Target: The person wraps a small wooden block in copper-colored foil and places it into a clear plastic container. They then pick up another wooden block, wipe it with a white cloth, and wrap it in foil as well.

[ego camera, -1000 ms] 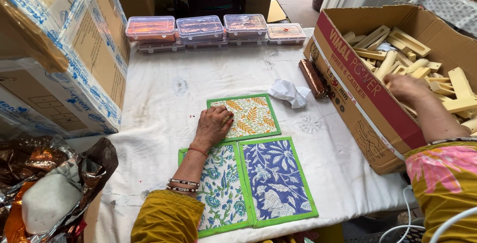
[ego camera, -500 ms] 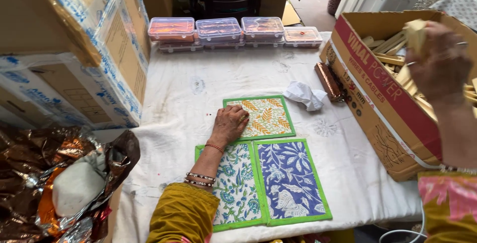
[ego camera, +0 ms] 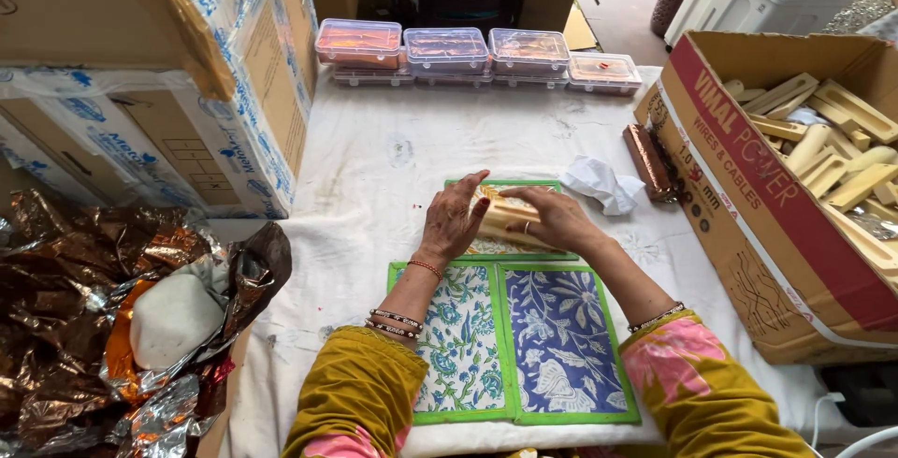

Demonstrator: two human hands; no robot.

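figure: two hands working a pale wooden block (ego camera: 505,219) over printed cloth. the left hand (ego camera: 452,224) is lying with its fingers spread and lightly curled over the block's near-left end, palm down; the right hand (ego camera: 558,218) is cupping the block's other end, fingers bent around it, a ring showing on one finger. the block is sitting between the two hands, on top of the yellow-patterned, green-bordered mat (ego camera: 505,233) just ahead of the wrists. judging by its look, the block is stiff, fairly light and not fragile; its smooth long faces could be slippery, so the two short ends, where the hands are already resting, look like the surest places to hold it. just behind the hands, toward the person, two more green-bordered mats are lying side by side and touching: a white-and-teal floral mat (ego camera: 458,346) under the left forearm and a blue floral mat (ego camera: 566,341) under the right. a crumpled white tissue (ego camera: 603,184) and a brown wrapped bar (ego camera: 648,160) are lying just beyond the right hand. farther to that side an open cardboard carton (ego camera: 748,187) of similar wooden pieces is crowding the table edge. to the far left, crinkled foil wrapping (ego camera: 112,327) is piled well apart. open white tablecloth (ego camera: 374,168) is lying ahead of the left hand, up to a row of clear lidded boxes (ego camera: 449,51).
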